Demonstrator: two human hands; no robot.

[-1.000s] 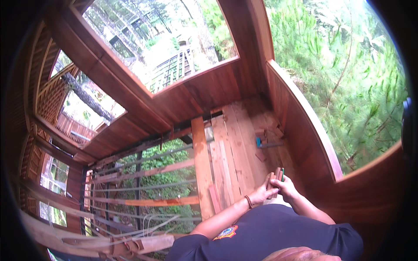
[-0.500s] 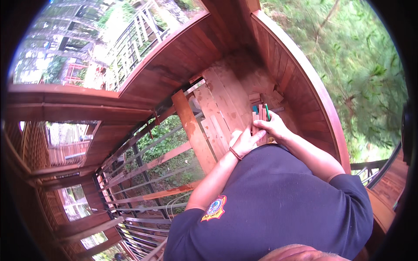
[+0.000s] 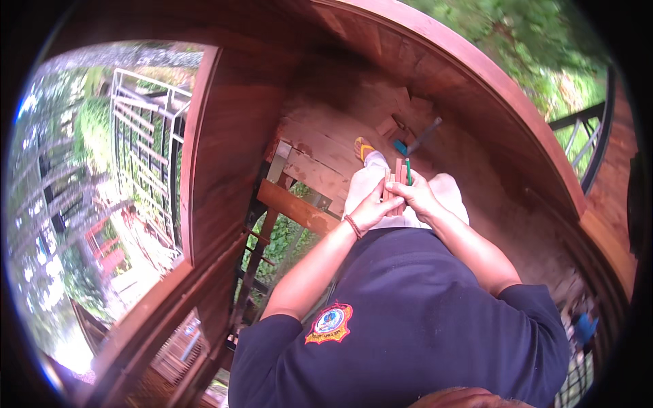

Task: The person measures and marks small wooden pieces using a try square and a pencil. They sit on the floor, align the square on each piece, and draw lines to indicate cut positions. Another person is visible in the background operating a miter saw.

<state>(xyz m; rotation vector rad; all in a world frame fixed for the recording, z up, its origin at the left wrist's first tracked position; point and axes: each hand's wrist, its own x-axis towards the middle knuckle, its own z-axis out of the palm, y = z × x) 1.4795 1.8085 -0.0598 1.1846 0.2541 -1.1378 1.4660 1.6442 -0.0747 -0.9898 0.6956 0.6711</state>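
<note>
Several short reddish-brown wood strips (image 3: pixel 398 170) stand bunched together in front of my waist, gripped by both hands. My left hand (image 3: pixel 369 209), with a beaded bracelet at the wrist, closes round their left side and lower part. From the right, my right hand (image 3: pixel 420 197) presses its thumb and fingers on the same strips. A slim green pencil or pen (image 3: pixel 408 171) also sticks up from the right hand's fingers. The lower ends of the strips are partly hidden by the fingers.
A loose orange-brown plank (image 3: pixel 296 207) crosses the floor gap at left, with metal bars and greenery below. Ahead, a blue-and-grey tool (image 3: pixel 401 147) lies by wood offcuts (image 3: pixel 389 126). My sandalled foot (image 3: pixel 364 148) rests on the floorboards (image 3: pixel 316 171). A curved wooden wall (image 3: pixel 476 102) stands right.
My view and body have turned to the right, bringing my legs, a sandalled foot and the blue-and-grey tool into clearer sight. Both hands still hold the strips together.
</note>
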